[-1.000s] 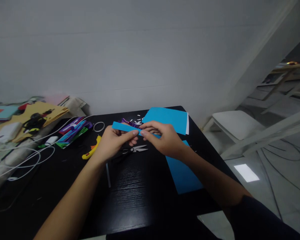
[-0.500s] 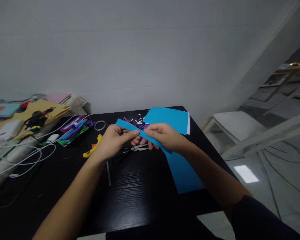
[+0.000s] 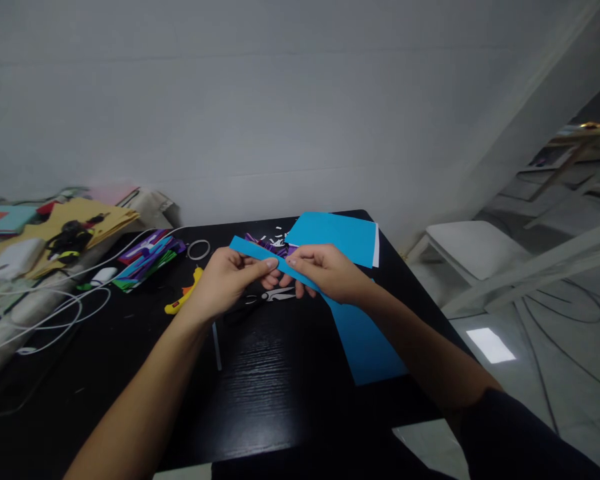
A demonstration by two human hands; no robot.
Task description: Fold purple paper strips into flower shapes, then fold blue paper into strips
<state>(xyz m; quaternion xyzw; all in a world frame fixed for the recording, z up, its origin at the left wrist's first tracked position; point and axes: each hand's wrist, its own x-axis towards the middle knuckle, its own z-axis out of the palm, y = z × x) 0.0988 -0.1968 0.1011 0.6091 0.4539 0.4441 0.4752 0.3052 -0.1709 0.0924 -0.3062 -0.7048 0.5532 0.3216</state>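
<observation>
A narrow blue paper strip (image 3: 253, 249) slants across the middle of the view, held above the black table (image 3: 265, 393). My left hand (image 3: 230, 277) pinches it between thumb and fingers near its middle. Close beside that, my right hand (image 3: 330, 272) pinches the same strip, its thumb lying on top. Beneath the hands lie scissors (image 3: 277, 294) with their blades toward the right; the handles are partly hidden. Blue sheets of paper (image 3: 337, 237) rest at the back right, and another blue sheet (image 3: 367, 343) lies under my right forearm.
Left of my left hand are a yellow tool (image 3: 184, 299) and a grey tape ring (image 3: 199, 250). Purple and white paper scraps (image 3: 277, 241) sit behind the hands. Colourful packets (image 3: 150, 257), white cables (image 3: 75, 303) and piled envelopes (image 3: 90, 217) crowd the left. A white chair (image 3: 473, 247) stands right.
Both hands keep their pinch on the blue strip, with hardly any movement. The whole view has shifted very slightly.
</observation>
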